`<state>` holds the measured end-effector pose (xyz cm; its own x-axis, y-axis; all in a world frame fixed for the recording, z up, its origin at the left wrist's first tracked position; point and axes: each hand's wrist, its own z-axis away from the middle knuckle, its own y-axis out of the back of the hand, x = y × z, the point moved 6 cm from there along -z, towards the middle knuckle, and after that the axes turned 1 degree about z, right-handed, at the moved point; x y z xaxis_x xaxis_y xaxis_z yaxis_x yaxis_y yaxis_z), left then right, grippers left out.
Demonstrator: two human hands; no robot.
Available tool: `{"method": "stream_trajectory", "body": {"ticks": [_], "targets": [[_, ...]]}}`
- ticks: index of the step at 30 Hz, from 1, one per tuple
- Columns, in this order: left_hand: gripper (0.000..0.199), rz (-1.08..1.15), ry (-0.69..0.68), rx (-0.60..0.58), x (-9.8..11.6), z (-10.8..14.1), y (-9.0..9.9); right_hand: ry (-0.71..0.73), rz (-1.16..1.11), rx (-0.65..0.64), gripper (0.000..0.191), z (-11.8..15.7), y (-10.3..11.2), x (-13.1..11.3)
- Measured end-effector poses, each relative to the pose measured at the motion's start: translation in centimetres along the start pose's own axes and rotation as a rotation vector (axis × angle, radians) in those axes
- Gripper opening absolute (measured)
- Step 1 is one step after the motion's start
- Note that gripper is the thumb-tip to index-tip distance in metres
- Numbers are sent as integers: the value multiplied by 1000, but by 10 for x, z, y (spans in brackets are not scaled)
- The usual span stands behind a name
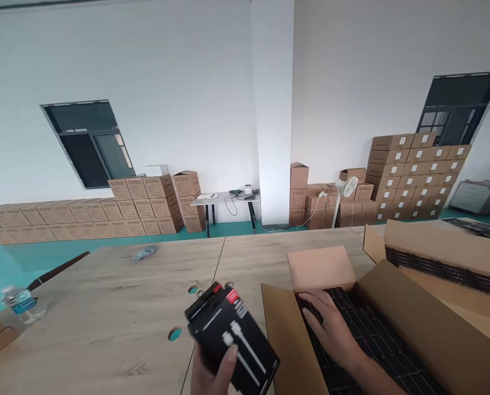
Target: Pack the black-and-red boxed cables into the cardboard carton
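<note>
My left hand (214, 376) is closed around black cable boxes (232, 334), at least two held together above the table. The front one shows a picture of a white charging cable and a red corner label. To the right stands an open carton (288, 329) packed with rows of similar black boxes (370, 329). Inside its far left part rests my right hand (325, 323), touching the tops of the boxes. Its fingers are stretched out with the thumb apart, though the fingertips are partly hidden.
A second open carton (442, 241) with black contents is at the right. On the wooden table (105, 307) are round holes and a crumpled plastic piece (144, 252). A water bottle (23, 304) stands at left. Stacked cartons (146, 203) and a white fan (347, 186) line the wall.
</note>
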<state>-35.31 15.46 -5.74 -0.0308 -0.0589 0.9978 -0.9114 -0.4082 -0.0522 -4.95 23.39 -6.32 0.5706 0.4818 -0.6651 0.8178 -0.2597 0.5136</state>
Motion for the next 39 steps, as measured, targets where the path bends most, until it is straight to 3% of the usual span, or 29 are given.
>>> {"method": "stream_trajectory", "body": {"ticks": [3, 5, 8, 11, 14, 16, 20, 22, 25, 27, 30, 35, 39], "targets": [[68, -70, -245, 6, 38, -11, -53, 137, -130, 13, 37, 12, 15, -53], [72, -151, -358, -25, 53, -13, -88, 158, -187, 9, 54, 21, 12, -74], [83, -231, -476, -118, 55, -11, -136, 80, -304, 111, 87, 20, 5, -80], [78, -193, -665, -198, 49, 0, -173, -53, -451, 247, 90, 5, 16, -80], [82, -226, -907, -289, 53, 22, -207, -198, -588, 417, 81, -12, 52, -81], [88, -276, -1030, -458, 63, 36, -233, -245, -612, 531, 82, -20, 84, -79], [92, -342, -1111, -712, 78, 43, -280, -262, -494, 712, 76, -29, 146, -45], [94, -514, -992, -790, 64, 31, -303, -265, -448, 768, 72, -32, 171, -13], [89, -849, -709, -914, 17, 12, -328, -274, -451, 801, 70, -36, 189, 43], [87, -957, -619, -1019, -16, 8, -340, -319, -481, 804, 69, -34, 187, 79], [83, -1007, -592, -1129, -55, 7, -358, -400, -490, 806, 69, -23, 170, 122], [84, -1058, -580, -1230, -95, 8, -377, -457, -411, 765, 67, -4, 147, 154], [82, -1051, -622, -1147, -100, 9, -365, -591, -199, 674, 66, 2, 141, 159]]}}
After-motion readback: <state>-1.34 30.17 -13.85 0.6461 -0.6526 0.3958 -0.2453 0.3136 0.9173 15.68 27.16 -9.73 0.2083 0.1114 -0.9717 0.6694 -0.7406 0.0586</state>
